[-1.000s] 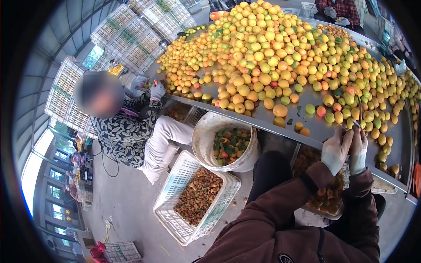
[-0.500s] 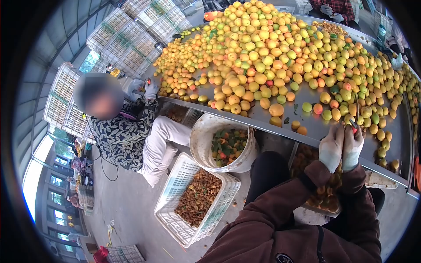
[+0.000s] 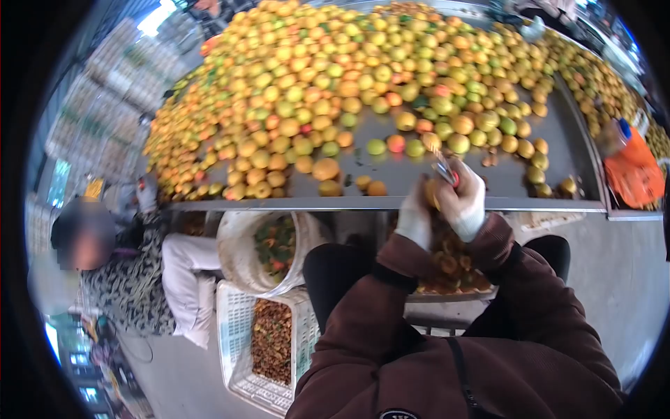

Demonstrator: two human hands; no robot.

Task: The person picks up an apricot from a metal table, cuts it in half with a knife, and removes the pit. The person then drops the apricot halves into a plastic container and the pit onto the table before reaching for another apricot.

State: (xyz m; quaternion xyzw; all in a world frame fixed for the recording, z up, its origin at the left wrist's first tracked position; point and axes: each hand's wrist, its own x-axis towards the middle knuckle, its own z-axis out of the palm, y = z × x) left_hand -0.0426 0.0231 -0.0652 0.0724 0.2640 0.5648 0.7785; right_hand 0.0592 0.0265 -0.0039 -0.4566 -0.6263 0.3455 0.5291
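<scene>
At my chest, jacket: brown fleece [image 3: 516,380], its sleeves reaching forward to both hands.
Left hand [image 3: 415,215]: gloved in pale fabric, just beside the right, fingers drawn in; motion blurs them, and I cannot tell whether they close on the yellowish rounded thing [image 3: 432,195] showing between my hands.
Right hand [image 3: 466,199]: gloved alike, its fingers wrapped around a red-handled metal hand tool [image 3: 447,172], clamped on it.
Tool: above the near edge, its blurred metal end slanting up and away toward the fruit; contact I cannot tell.
Tray: shallow and pale-rimmed [image 3: 453,298], filled with orange-brown fruit pieces [image 3: 457,267], between my black-clad knees [image 3: 335,279] and below my hands.
Table: grey metal [image 3: 391,180], heaped with round yellow, orange and green fruit [image 3: 300,91], some lying loose near my tool.
Bucket: round white plastic [image 3: 236,244] left of my knees, leaves and fruit inside.
Basket: white slatted plastic [image 3: 301,332] beside the bucket, brown scraps [image 3: 272,342] within.
Co-worker: a person in a dark leaf-patterned jacket [image 3: 129,297] and pale trousers, seated left of the bucket.
Bag: bright orange plastic [image 3: 631,176] at the table's right end.
Crates: pale slatted stacks [image 3: 105,126] behind the co-worker.
</scene>
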